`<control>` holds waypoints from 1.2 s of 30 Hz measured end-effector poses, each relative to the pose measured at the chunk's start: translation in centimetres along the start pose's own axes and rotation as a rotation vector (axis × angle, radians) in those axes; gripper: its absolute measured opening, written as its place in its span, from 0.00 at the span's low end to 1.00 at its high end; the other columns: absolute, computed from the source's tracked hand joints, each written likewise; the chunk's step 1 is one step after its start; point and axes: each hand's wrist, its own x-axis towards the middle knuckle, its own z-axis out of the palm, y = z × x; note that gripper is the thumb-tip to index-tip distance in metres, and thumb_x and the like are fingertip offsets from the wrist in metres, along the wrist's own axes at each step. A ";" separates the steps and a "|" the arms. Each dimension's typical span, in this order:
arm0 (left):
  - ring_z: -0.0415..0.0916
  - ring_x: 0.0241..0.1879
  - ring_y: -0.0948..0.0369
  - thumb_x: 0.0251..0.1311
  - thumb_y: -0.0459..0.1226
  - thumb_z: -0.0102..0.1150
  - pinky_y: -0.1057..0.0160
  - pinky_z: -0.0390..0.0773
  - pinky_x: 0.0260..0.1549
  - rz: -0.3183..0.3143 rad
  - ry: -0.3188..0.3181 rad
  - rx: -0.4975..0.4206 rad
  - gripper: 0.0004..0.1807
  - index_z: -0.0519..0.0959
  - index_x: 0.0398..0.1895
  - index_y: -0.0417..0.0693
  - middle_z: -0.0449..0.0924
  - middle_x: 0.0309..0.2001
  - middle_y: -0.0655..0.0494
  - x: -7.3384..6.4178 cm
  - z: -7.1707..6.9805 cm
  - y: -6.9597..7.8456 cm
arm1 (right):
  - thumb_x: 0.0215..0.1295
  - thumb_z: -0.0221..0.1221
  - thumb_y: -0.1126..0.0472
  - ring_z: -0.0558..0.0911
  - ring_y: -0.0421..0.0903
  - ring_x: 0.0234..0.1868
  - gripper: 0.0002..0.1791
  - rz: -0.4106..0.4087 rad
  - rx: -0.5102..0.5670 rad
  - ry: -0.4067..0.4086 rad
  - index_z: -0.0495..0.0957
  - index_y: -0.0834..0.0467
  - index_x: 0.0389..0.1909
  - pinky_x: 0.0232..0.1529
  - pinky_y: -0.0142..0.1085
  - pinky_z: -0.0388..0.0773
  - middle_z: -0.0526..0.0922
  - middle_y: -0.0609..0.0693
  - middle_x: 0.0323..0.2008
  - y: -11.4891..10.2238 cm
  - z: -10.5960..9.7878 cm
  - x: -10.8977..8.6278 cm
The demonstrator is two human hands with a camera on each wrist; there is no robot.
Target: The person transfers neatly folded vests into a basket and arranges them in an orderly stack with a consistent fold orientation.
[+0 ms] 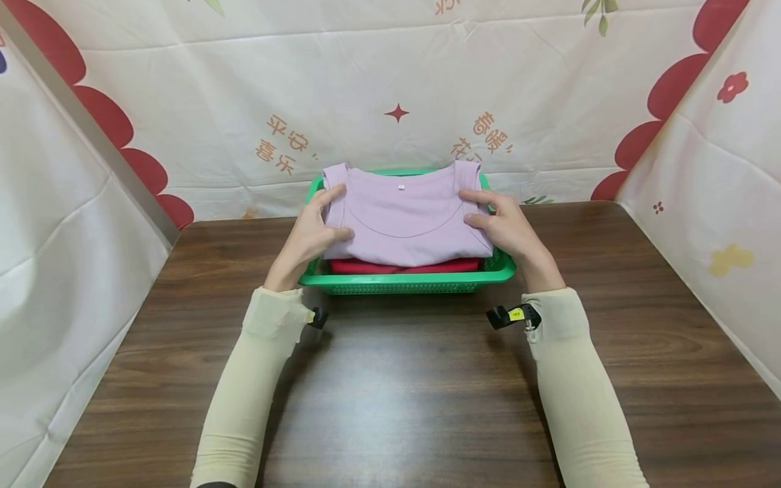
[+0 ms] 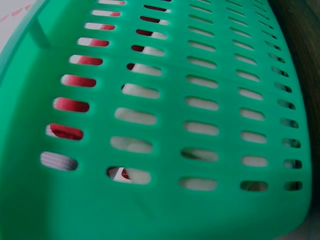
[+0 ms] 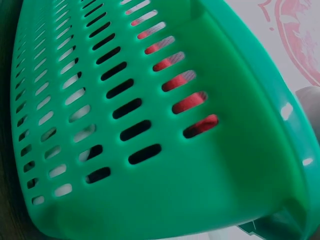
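A folded lilac garment (image 1: 403, 217) with a round neckline and small white label lies in a green plastic basket (image 1: 403, 279), on top of red folded cloth (image 1: 404, 266). My left hand (image 1: 314, 227) touches the garment's left side, index finger and thumb spread apart on its upper face. On the opposite side my right hand (image 1: 503, 224) rests its extended index finger and thumb on the fabric. The garment's top corners reach over the basket's back rim. In both wrist views the slotted basket wall (image 2: 170, 120) fills most of the picture; red and pale cloth shows through.
The basket stands at the far side of a dark brown wooden table (image 1: 403, 386). A white printed curtain (image 1: 342, 88) hangs right behind it, with more cloth along both sides. A black strap device (image 1: 515, 316) sits at the right wrist.
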 end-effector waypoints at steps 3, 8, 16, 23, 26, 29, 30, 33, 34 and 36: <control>0.53 0.77 0.55 0.49 0.26 0.68 0.49 0.52 0.79 -0.008 -0.002 0.003 0.47 0.66 0.78 0.48 0.58 0.79 0.50 -0.1 0.0 0.0 | 0.73 0.56 0.67 0.62 0.55 0.78 0.27 -0.002 -0.007 0.003 0.72 0.61 0.72 0.77 0.56 0.59 0.66 0.60 0.77 0.0 0.1 0.0; 0.53 0.77 0.55 0.50 0.27 0.68 0.48 0.52 0.79 -0.014 -0.008 0.003 0.47 0.66 0.78 0.49 0.58 0.80 0.50 -0.1 0.0 0.0 | 0.73 0.56 0.67 0.62 0.54 0.78 0.27 0.006 -0.018 0.003 0.72 0.61 0.72 0.77 0.55 0.59 0.66 0.60 0.77 0.1 0.2 0.1; 0.57 0.69 0.53 0.49 0.24 0.62 0.52 0.56 0.74 0.015 -0.025 0.010 0.46 0.66 0.78 0.46 0.61 0.77 0.47 0.0 0.0 -0.3 | 0.72 0.55 0.68 0.61 0.53 0.78 0.28 0.016 -0.019 -0.003 0.71 0.61 0.72 0.77 0.55 0.59 0.65 0.60 0.77 0.2 0.3 0.2; 0.56 0.69 0.54 0.49 0.26 0.62 0.50 0.58 0.73 0.000 -0.042 0.023 0.47 0.64 0.79 0.47 0.60 0.78 0.48 -0.1 0.0 -0.2 | 0.70 0.54 0.69 0.62 0.51 0.77 0.29 0.015 -0.032 0.004 0.72 0.62 0.72 0.75 0.53 0.61 0.66 0.59 0.77 0.3 0.4 0.2; 0.57 0.69 0.54 0.49 0.25 0.62 0.50 0.59 0.72 0.003 -0.045 0.026 0.48 0.64 0.79 0.47 0.60 0.77 0.48 -0.1 0.0 -0.2 | 0.70 0.55 0.69 0.61 0.52 0.78 0.28 0.007 -0.041 0.005 0.72 0.62 0.72 0.76 0.53 0.60 0.67 0.60 0.76 0.3 0.5 0.2; 0.57 0.68 0.54 0.50 0.25 0.62 0.51 0.60 0.71 0.013 -0.051 0.036 0.47 0.63 0.79 0.46 0.62 0.76 0.48 -0.2 0.0 -0.2 | 0.69 0.55 0.69 0.61 0.54 0.79 0.28 -0.002 -0.053 0.010 0.73 0.62 0.71 0.76 0.54 0.60 0.68 0.60 0.76 0.3 0.5 0.3; 0.57 0.68 0.54 0.50 0.26 0.62 0.51 0.60 0.71 0.015 -0.052 0.038 0.47 0.63 0.79 0.46 0.62 0.76 0.48 -0.2 0.0 -0.2 | 0.69 0.56 0.69 0.61 0.54 0.79 0.28 -0.003 -0.057 0.012 0.73 0.62 0.71 0.76 0.55 0.60 0.68 0.60 0.76 0.3 0.5 0.3; 0.58 0.67 0.54 0.50 0.26 0.63 0.51 0.62 0.70 0.019 -0.059 0.049 0.47 0.63 0.79 0.46 0.63 0.75 0.48 -0.2 0.1 -0.2 | 0.69 0.56 0.69 0.61 0.54 0.79 0.28 0.002 -0.064 0.018 0.74 0.62 0.71 0.76 0.55 0.60 0.68 0.60 0.75 0.2 0.5 0.2; 0.58 0.68 0.54 0.51 0.26 0.63 0.50 0.63 0.70 0.020 -0.060 0.050 0.47 0.63 0.79 0.46 0.63 0.75 0.48 -0.2 0.1 -0.2 | 0.69 0.56 0.69 0.62 0.54 0.79 0.28 0.005 -0.064 0.021 0.74 0.62 0.71 0.76 0.55 0.60 0.68 0.60 0.75 0.2 0.5 0.2; 0.58 0.68 0.54 0.51 0.27 0.64 0.50 0.63 0.70 0.023 -0.062 0.057 0.47 0.63 0.79 0.46 0.63 0.76 0.48 -0.2 0.1 -0.2 | 0.70 0.56 0.68 0.62 0.55 0.78 0.27 0.012 -0.064 0.024 0.74 0.61 0.70 0.76 0.56 0.60 0.68 0.60 0.75 0.1 0.5 0.1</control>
